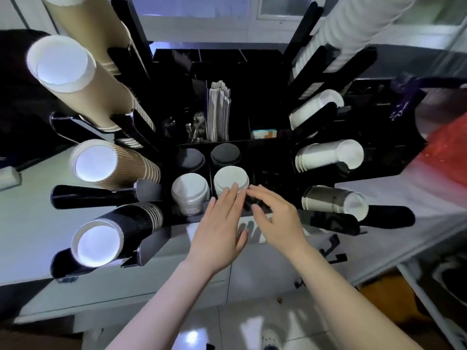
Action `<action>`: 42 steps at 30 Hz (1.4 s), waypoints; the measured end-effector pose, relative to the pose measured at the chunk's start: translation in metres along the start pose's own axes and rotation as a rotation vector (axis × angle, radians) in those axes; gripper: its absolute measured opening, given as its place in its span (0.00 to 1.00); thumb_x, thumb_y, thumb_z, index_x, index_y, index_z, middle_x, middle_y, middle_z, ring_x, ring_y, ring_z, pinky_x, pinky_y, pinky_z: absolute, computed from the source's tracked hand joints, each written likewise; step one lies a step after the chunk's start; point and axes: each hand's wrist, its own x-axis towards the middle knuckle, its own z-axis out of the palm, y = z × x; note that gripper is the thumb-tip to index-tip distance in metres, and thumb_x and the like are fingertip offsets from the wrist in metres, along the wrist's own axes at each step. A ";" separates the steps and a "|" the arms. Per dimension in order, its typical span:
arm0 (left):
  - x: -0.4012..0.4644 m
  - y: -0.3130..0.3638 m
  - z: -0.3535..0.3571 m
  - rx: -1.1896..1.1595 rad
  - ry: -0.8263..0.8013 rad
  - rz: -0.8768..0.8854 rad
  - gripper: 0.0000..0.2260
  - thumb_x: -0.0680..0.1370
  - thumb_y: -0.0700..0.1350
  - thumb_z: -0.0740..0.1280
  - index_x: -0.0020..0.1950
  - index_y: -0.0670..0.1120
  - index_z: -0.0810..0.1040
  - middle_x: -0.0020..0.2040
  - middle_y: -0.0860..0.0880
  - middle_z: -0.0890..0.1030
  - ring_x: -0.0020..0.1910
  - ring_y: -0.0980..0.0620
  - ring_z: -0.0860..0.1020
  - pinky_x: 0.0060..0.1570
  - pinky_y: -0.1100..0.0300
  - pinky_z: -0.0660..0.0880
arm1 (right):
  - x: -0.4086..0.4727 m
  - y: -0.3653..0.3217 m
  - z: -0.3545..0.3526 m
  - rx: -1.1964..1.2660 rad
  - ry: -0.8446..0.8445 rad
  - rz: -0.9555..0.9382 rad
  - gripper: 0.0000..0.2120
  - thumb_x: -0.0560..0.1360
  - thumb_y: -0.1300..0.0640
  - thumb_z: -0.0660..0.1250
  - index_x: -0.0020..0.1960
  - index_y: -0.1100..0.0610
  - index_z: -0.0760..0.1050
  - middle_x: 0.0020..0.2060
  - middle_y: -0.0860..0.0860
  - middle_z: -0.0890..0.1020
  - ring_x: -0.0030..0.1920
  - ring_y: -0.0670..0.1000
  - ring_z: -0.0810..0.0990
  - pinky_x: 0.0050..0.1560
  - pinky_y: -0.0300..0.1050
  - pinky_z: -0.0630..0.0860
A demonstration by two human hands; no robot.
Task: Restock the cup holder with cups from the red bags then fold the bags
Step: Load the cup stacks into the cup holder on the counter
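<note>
The black cup holder (255, 145) fills the view, with slanted chutes on both sides. Brown ribbed cups (108, 162) and black ribbed cups (118, 231) lie in the left chutes, white cups (326, 155) in the right ones. A stack of white lids (231, 179) stands in a front compartment. My left hand (219, 231) is flat with its fingertips on that stack's near edge. My right hand (275, 218) hovers beside it, fingers spread, holding nothing. A red bag (447, 147) lies at the right edge, partly cut off.
More white lids (189, 193) and black lids (225, 152) fill neighbouring compartments. Paper sleeves (218, 114) and wrapped cutlery (194, 127) stand behind them. A tall brown cup stack (83, 72) leans at upper left, a white stack (348, 34) at upper right. The grey counter (32, 223) carries the holder.
</note>
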 end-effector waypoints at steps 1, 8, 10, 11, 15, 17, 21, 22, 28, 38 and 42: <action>0.005 0.005 -0.005 -0.028 0.014 0.001 0.35 0.78 0.50 0.62 0.78 0.47 0.47 0.78 0.50 0.46 0.78 0.51 0.46 0.74 0.54 0.43 | 0.001 -0.008 -0.008 0.014 0.040 -0.007 0.16 0.76 0.66 0.66 0.62 0.55 0.78 0.59 0.38 0.75 0.65 0.39 0.71 0.67 0.33 0.65; 0.052 0.048 -0.049 -0.170 0.220 0.039 0.34 0.78 0.49 0.63 0.78 0.47 0.48 0.77 0.54 0.46 0.75 0.58 0.41 0.72 0.58 0.40 | 0.029 -0.056 -0.071 -0.055 0.096 -0.117 0.17 0.76 0.62 0.65 0.64 0.53 0.77 0.58 0.41 0.78 0.62 0.36 0.72 0.62 0.26 0.64; 0.068 0.063 -0.065 -0.215 0.299 0.050 0.33 0.78 0.49 0.61 0.77 0.49 0.48 0.76 0.56 0.47 0.75 0.59 0.43 0.72 0.58 0.41 | 0.042 -0.063 -0.095 -0.113 0.068 -0.161 0.16 0.76 0.61 0.66 0.64 0.53 0.77 0.59 0.43 0.79 0.62 0.38 0.72 0.63 0.28 0.65; 0.077 0.073 -0.072 -0.232 0.336 0.057 0.33 0.77 0.49 0.60 0.77 0.49 0.47 0.75 0.57 0.48 0.75 0.59 0.44 0.72 0.58 0.42 | 0.048 -0.065 -0.108 -0.141 0.061 -0.193 0.16 0.76 0.60 0.67 0.63 0.54 0.77 0.59 0.44 0.80 0.62 0.39 0.73 0.63 0.28 0.65; 0.124 0.113 -0.089 -0.264 0.425 0.067 0.33 0.78 0.45 0.64 0.78 0.46 0.50 0.74 0.58 0.51 0.75 0.57 0.47 0.75 0.52 0.49 | 0.076 -0.062 -0.165 -0.173 0.089 -0.299 0.16 0.75 0.60 0.68 0.62 0.53 0.78 0.58 0.43 0.80 0.61 0.40 0.73 0.62 0.28 0.66; 0.143 0.129 -0.092 -0.270 0.441 0.065 0.33 0.78 0.44 0.65 0.78 0.46 0.51 0.74 0.58 0.52 0.75 0.57 0.47 0.75 0.51 0.49 | 0.087 -0.054 -0.186 -0.162 0.092 -0.302 0.16 0.75 0.59 0.67 0.62 0.51 0.78 0.56 0.40 0.79 0.60 0.39 0.74 0.62 0.28 0.66; 0.181 0.161 -0.083 -0.262 0.481 0.052 0.33 0.78 0.48 0.64 0.78 0.48 0.50 0.74 0.60 0.50 0.74 0.62 0.45 0.75 0.51 0.50 | 0.109 -0.026 -0.228 -0.078 0.088 -0.266 0.14 0.74 0.56 0.68 0.59 0.48 0.78 0.54 0.38 0.80 0.56 0.37 0.76 0.59 0.30 0.70; 0.187 0.166 -0.080 -0.268 0.497 0.052 0.33 0.78 0.49 0.64 0.78 0.49 0.50 0.74 0.60 0.50 0.74 0.63 0.45 0.75 0.51 0.50 | 0.113 -0.020 -0.234 -0.045 0.101 -0.261 0.13 0.74 0.56 0.69 0.57 0.47 0.78 0.52 0.38 0.80 0.55 0.36 0.77 0.58 0.31 0.71; 0.214 0.165 -0.088 -0.461 0.581 -0.039 0.33 0.76 0.54 0.65 0.78 0.53 0.53 0.73 0.60 0.59 0.70 0.69 0.54 0.63 0.81 0.51 | 0.150 -0.013 -0.258 0.207 0.257 -0.175 0.27 0.67 0.55 0.77 0.56 0.37 0.67 0.51 0.38 0.77 0.53 0.37 0.76 0.55 0.38 0.75; 0.297 0.134 -0.134 -0.586 0.510 0.004 0.47 0.65 0.62 0.73 0.77 0.56 0.52 0.74 0.58 0.64 0.71 0.63 0.62 0.66 0.62 0.64 | 0.232 -0.046 -0.271 0.304 0.125 -0.202 0.44 0.59 0.57 0.80 0.67 0.41 0.62 0.52 0.34 0.77 0.53 0.36 0.77 0.50 0.38 0.78; 0.313 0.130 -0.128 -0.641 0.427 0.153 0.45 0.64 0.48 0.78 0.73 0.64 0.55 0.64 0.63 0.74 0.63 0.61 0.73 0.56 0.66 0.73 | 0.237 -0.047 -0.269 0.282 0.123 -0.150 0.39 0.56 0.51 0.80 0.62 0.42 0.66 0.52 0.39 0.80 0.53 0.40 0.79 0.55 0.50 0.79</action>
